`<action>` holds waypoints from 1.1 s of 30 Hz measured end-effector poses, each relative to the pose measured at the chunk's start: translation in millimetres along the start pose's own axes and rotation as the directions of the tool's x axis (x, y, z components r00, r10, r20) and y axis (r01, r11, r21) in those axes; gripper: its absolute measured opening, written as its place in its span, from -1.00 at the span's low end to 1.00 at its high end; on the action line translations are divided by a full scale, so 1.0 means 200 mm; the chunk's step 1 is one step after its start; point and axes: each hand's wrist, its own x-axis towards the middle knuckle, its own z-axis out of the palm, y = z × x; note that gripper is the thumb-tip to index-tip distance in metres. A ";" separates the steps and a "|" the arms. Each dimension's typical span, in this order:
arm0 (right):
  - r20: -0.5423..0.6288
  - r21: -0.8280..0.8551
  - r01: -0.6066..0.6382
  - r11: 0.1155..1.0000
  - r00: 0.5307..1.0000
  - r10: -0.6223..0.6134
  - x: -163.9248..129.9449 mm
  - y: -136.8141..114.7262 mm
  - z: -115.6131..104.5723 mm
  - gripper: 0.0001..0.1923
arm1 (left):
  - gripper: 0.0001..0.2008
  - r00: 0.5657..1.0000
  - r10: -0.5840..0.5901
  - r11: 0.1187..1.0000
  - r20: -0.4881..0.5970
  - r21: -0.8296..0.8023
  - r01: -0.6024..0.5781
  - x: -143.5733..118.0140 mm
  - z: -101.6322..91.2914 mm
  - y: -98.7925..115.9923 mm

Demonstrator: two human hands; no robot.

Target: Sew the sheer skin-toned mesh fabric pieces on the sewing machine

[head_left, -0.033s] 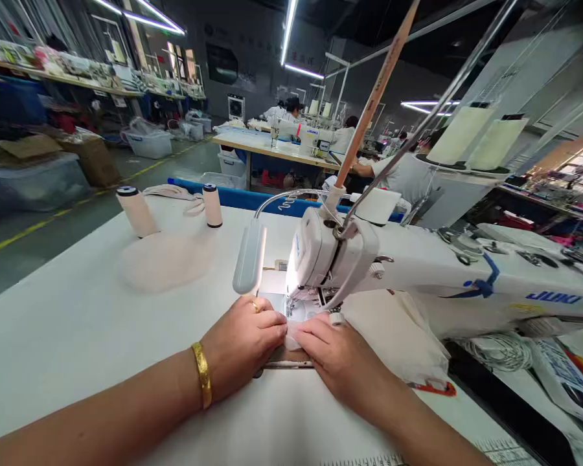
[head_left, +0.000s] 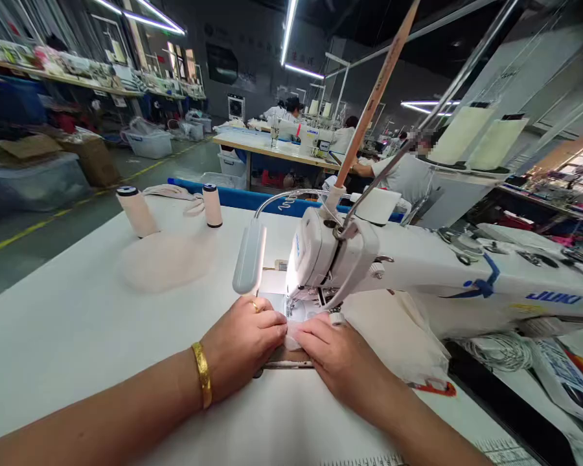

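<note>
Nothing is differing from the earlier frame: both hands, the cloth and everything around them are lying exactly as before. The left hand [head_left: 245, 343], wearing a gold bangle [head_left: 203, 375] at the wrist and a ring, is pressing a small piece of white fabric [head_left: 296, 330] flat on the white table [head_left: 78, 323], fingers curled down and closed onto it. The right hand [head_left: 337, 356] is lying just beside it, fingertips touching the same fabric and pinching its edge. The fabric is sitting between the two hands, directly under the needle area of the white industrial sewing machine [head_left: 418, 272] just beyond the fingertips. A grey gooseneck lamp [head_left: 249, 257] is hanging above the left hand. Well beyond that hand, two cream thread cones [head_left: 137, 210] are standing near a round pale fabric pad [head_left: 165, 261].
</note>
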 end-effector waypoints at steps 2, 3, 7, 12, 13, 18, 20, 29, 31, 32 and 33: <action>0.007 0.050 -0.022 0.999 1.000 0.021 0.00 0.00 0.00 -0.70 | -0.72 1.000 -0.004 1.000 0.002 0.005 0.004 0.01 0.00 0.00; 0.008 0.066 -0.031 0.997 0.999 0.031 0.00 0.00 0.00 -0.70 | -0.72 1.000 -0.008 1.000 0.006 0.008 0.008 0.01 -0.01 0.00; -0.006 0.080 -0.060 0.995 0.998 0.061 0.01 0.01 0.00 -0.72 | -0.74 0.999 -0.027 0.999 0.039 0.026 0.026 0.03 -0.04 0.02; -0.009 0.080 -0.066 0.995 0.998 0.067 0.02 0.01 -0.01 -0.71 | -0.74 0.999 -0.034 0.997 0.037 0.069 0.032 0.04 -0.05 0.01; -0.011 0.080 -0.066 0.995 0.998 0.067 0.02 0.02 -0.01 -0.71 | -0.75 0.998 -0.040 0.996 0.043 0.076 0.036 0.05 -0.05 0.01; -0.016 0.069 -0.094 0.993 0.995 0.095 0.03 0.03 0.01 -0.70 | -0.75 0.997 -0.062 0.993 0.054 0.105 0.056 0.06 -0.04 -0.01; 0.004 0.071 -0.109 0.992 0.994 0.109 0.03 0.03 0.01 -0.70 | -0.75 0.995 -0.074 0.991 0.064 0.114 0.067 0.06 -0.05 -0.01; -0.061 0.083 -0.088 0.993 0.994 0.093 0.02 0.03 0.02 -0.62 | -0.76 0.967 -0.216 0.976 0.138 0.039 0.213 0.06 -0.04 -0.03; -0.075 0.089 -0.082 0.993 0.993 0.089 0.02 0.03 0.03 -0.62 | -0.69 0.950 -0.267 0.964 0.159 0.047 0.263 0.06 -0.04 -0.03; -0.084 0.095 -0.080 0.992 0.993 0.088 0.02 0.03 0.03 -0.62 | -0.66 0.941 -0.289 0.957 0.178 0.066 0.281 0.06 -0.04 -0.04; -0.096 0.100 -0.076 0.992 0.992 0.086 0.02 0.02 0.03 -0.62 | -0.64 0.932 -0.305 0.952 0.195 0.095 0.291 0.07 -0.04 -0.04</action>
